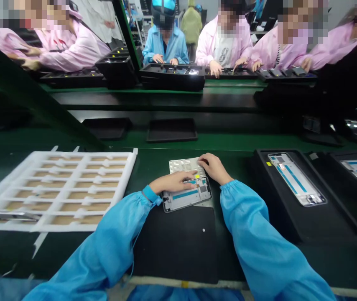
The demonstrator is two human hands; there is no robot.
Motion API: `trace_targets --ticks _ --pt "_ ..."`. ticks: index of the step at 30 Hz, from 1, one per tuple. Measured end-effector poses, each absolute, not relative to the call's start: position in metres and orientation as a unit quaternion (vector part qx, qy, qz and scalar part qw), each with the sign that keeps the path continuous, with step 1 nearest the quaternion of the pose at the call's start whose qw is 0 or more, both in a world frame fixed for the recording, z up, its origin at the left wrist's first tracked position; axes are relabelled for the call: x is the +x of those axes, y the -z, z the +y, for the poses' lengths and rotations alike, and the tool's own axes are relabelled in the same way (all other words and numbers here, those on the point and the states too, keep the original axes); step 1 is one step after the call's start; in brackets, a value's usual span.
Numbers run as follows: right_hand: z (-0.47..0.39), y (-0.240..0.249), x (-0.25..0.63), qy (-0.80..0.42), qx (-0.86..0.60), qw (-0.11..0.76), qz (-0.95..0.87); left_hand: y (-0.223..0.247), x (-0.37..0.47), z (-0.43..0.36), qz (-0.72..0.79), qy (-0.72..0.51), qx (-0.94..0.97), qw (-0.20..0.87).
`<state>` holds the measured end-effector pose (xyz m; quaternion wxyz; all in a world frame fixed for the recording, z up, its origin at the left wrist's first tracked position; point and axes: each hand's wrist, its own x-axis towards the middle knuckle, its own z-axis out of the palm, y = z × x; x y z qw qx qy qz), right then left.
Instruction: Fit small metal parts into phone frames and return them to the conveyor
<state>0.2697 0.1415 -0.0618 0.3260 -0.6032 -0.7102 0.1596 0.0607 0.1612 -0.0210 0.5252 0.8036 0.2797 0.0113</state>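
My left hand [177,182] lies across the upper edge of a silver phone frame [186,196] with blue strips, its fingers over the frame and holding it. Behind and partly under the frame is a pale sheet with rows of small grey stickers [181,164]. My right hand [213,167] is bent at that sheet's right side, fingertips drawn together on its edge. Whether a loose sticker is between them is too small to tell. A yellow tab [197,176] shows on the frame between my hands. Below them lies a black mat [178,246] with a small white dot.
At left stands a white foam tray [82,190] with slots and one thin panel. At right, a black tray [319,221] bears another phone frame [296,179]; a further tray [335,167] stands beyond. Flat black trays [172,130] lie behind. Co-workers [225,42] sit opposite.
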Motion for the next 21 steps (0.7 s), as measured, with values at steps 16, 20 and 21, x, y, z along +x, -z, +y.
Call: trace_targets --ticks 16,20,21 --pt "0.124 0.069 0.269 -0.185 -0.609 0.291 -0.715 0.026 0.054 0.159 0.248 0.000 0.813 0.527" --pt "0.132 0.074 0.273 -0.233 -0.630 0.400 -0.623 0.030 0.055 0.159 0.250 0.002 0.819 0.517" --pt "0.134 0.073 0.275 -0.247 -0.631 0.433 -0.595 0.030 0.054 0.159 0.251 0.001 0.820 0.514"
